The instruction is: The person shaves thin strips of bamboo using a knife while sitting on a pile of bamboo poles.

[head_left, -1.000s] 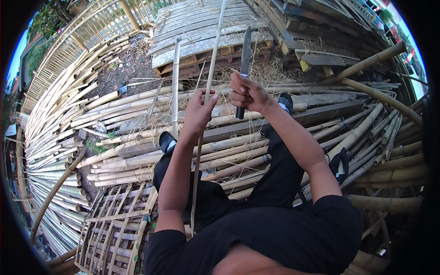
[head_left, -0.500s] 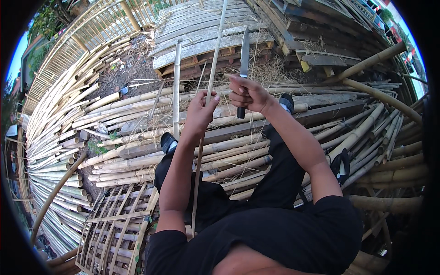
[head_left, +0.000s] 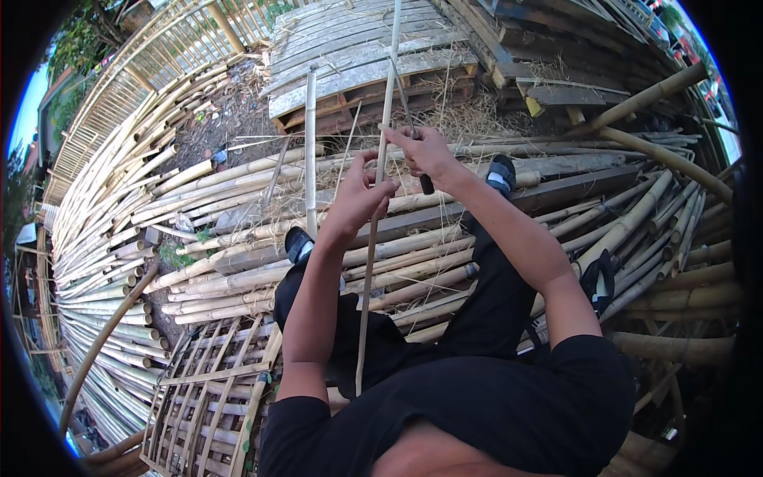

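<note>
A long, thin bamboo strip (head_left: 370,262) stands up in front of me, from my lap past the top edge. My left hand (head_left: 359,199) is loosely curled around it, thumb on the near side and fingers somewhat spread. In my right hand (head_left: 433,157) is a knife (head_left: 427,184), its dark handle showing below the fist. The blade points away from me and is seen nearly edge-on, just right of the strip. My right hand's fingertips reach the strip a little above the left hand; whether they pinch it I cannot tell.
Bamboo poles (head_left: 421,254) lie beneath my feet and fan out leftward. Ahead sits a wooden pallet (head_left: 358,63), with stacked timber (head_left: 572,56) to its right. A split bamboo piece (head_left: 310,151) leans left of my hands. A bamboo lattice (head_left: 211,397) lies lower left; thick poles (head_left: 660,163) cross at right.
The strip has shifted right. My left hand has loosened its fingers and moved right. My right hand has come to the strip, and the knife blade has turned from broadside to nearly edge-on.
</note>
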